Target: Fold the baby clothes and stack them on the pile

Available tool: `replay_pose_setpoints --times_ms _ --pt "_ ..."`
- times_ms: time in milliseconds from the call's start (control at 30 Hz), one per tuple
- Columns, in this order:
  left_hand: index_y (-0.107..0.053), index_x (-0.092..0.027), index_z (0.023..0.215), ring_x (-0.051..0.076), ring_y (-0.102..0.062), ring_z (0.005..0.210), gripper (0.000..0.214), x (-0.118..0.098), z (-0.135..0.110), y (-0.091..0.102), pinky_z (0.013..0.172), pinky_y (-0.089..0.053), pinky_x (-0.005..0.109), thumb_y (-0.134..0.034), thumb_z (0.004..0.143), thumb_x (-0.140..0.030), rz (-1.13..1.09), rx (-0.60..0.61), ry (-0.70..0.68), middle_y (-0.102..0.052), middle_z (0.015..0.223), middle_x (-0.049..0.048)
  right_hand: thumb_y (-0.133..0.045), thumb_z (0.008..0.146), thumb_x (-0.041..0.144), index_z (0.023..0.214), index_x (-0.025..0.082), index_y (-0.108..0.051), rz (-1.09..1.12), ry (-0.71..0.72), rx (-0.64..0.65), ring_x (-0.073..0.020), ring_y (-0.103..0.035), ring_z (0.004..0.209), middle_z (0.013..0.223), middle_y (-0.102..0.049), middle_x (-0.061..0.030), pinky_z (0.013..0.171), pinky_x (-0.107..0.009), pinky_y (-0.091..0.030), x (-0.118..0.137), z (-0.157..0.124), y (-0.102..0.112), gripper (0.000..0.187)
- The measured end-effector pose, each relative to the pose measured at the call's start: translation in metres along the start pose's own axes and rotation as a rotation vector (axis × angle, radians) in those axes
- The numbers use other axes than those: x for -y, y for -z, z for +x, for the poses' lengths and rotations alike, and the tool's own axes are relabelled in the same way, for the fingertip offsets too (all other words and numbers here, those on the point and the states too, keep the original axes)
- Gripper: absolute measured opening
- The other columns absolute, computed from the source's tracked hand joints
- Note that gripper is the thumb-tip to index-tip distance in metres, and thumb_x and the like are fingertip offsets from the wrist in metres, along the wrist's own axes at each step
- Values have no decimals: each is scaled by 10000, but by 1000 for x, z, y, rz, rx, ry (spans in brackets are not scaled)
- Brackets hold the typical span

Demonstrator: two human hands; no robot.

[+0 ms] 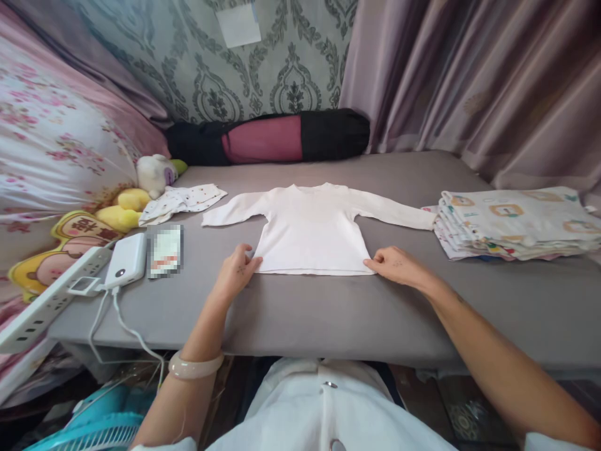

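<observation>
A small white long-sleeved shirt (312, 225) lies spread flat on the grey surface (328, 313), sleeves stretched out to both sides. My left hand (236, 270) pinches the shirt's lower left hem corner with fingers closed. My right hand (393, 263) grips the lower right hem corner, fingers curled on the cloth. A pale bangle (195, 367) circles my left wrist.
A stack of folded printed cloths (511, 222) sits at the right. A small patterned garment (181, 202) lies at the left, by plush toys (141, 191). A white power bank (126, 260), a power strip (51, 294) and a phone (165, 250) lie near the left edge. A dark bolster (272, 138) is at the back.
</observation>
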State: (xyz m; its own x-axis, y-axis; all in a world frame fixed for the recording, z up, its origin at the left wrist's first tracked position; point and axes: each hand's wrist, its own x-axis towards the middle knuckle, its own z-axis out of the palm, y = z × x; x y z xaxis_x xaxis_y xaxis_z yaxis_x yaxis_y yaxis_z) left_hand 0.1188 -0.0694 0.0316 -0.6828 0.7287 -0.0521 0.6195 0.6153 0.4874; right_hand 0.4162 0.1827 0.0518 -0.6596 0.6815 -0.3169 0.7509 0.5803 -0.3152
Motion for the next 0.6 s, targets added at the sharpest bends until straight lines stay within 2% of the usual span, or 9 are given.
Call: replay_pose_setpoints --times_ms 67,167,233,300,367,433,467,600 --pt "-499 -207 1108 228 -608 794 337 0 3 0 728 -459 335 -512 843 -416 72 -6 -41 -618 768 17 -511 844 503 675 203 -604 -57 -11 -7 -158 -578 625 671 -644 -19 555 -250 -308 5 -3 5 357" --pt "-505 -171 1105 268 -602 942 306 -15 13 -4 854 -471 406 -503 864 -360 168 -87 -207 -631 926 96 -506 887 452 803 205 -638 -149 10 -158 -204 -622 789 850 -686 -68 639 -268 -372 28 1 10 292" --pt "-500 -146 1115 277 -576 1052 275 -36 25 -14 939 -452 440 -442 904 -312 172 -133 -370 -608 1078 157 -434 944 363 926 186 -647 -162 131 -284 -221 -621 941 1018 -678 -113 763 -289 -413 50 13 7 277" --pt "-483 -145 1154 268 -546 1134 271 -61 39 -31 972 -451 435 -389 926 -258 135 -93 -536 -588 1163 172 -368 974 300 1069 158 -631 -144 310 -314 -223 -585 1086 1149 -650 -138 907 -309 -407 74 33 -3 314" --pt "-467 -138 1197 252 -509 1213 305 -84 53 -51 1022 -428 425 -368 911 -174 118 -26 -660 -573 1225 175 -359 976 283 1239 112 -560 -166 435 -323 -237 -479 1262 1325 -563 -164 1043 -347 -341 93 57 -16 373" --pt "-474 -104 1210 241 -489 1255 330 -97 64 -69 1056 -403 408 -331 914 -137 141 14 -672 -561 1261 194 -303 983 269 1373 73 -454 -202 436 -342 -268 -291 1412 1500 -387 -177 1141 -426 -217 103 79 -30 462" --pt "-475 -95 1224 247 -472 1283 338 -99 68 -75 1069 -390 413 -325 926 -153 158 15 -646 -549 1292 200 -275 989 282 1417 57 -403 -199 409 -329 -276 -244 1435 1535 -329 -176 1157 -447 -184 105 88 -37 501" --pt "-412 -90 1362 289 -336 1406 468 -83 75 -83 1141 -289 459 -323 982 -348 249 -8 -554 -396 1488 204 -229 992 372 1495 76 -296 -188 378 -269 -272 -165 1465 1585 -218 -152 1179 -483 -125 98 97 -50 588"
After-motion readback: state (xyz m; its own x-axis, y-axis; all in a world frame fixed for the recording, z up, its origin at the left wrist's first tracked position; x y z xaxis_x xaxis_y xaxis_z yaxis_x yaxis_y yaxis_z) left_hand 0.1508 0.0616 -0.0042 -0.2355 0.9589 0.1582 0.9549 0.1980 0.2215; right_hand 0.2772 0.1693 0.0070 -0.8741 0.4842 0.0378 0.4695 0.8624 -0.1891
